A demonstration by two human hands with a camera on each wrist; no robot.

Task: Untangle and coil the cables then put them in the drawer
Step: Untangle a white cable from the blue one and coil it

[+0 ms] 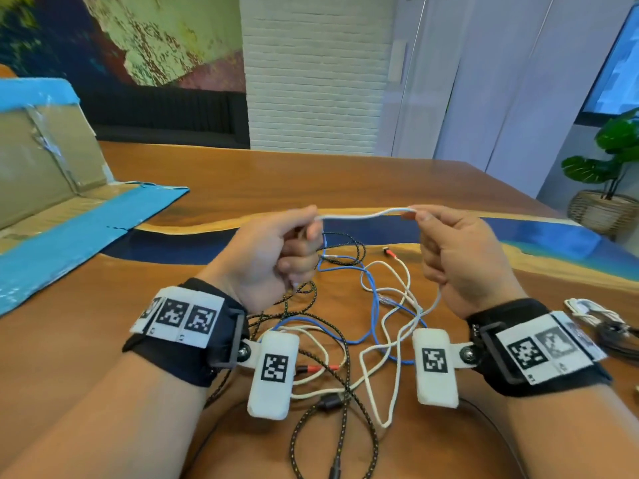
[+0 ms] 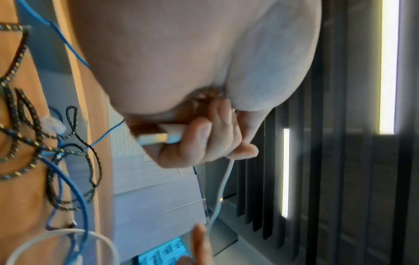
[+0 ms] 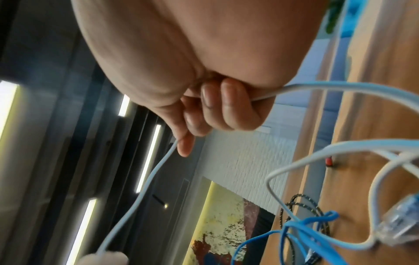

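Observation:
Both hands hold one white cable [image 1: 366, 214] stretched between them above the table. My left hand [image 1: 276, 252] pinches it near its end; the left wrist view shows the cable's USB plug [image 2: 158, 138] tucked inside its curled fingers. My right hand [image 1: 460, 250] grips the same white cable [image 3: 145, 181], which runs through the fist and drops to the table. Below lies a tangle: a blue network cable [image 1: 371, 288], a black braided cable [image 1: 332, 406] and more white cable [image 1: 387, 361]. No drawer is visible.
A wooden table [image 1: 311, 178] with a blue resin stripe carries the tangle. An opened cardboard box with blue tape [image 1: 52, 188] lies at the left. A coiled white cable [image 1: 587, 311] sits at the right edge. A potted plant [image 1: 612, 174] stands beyond the table.

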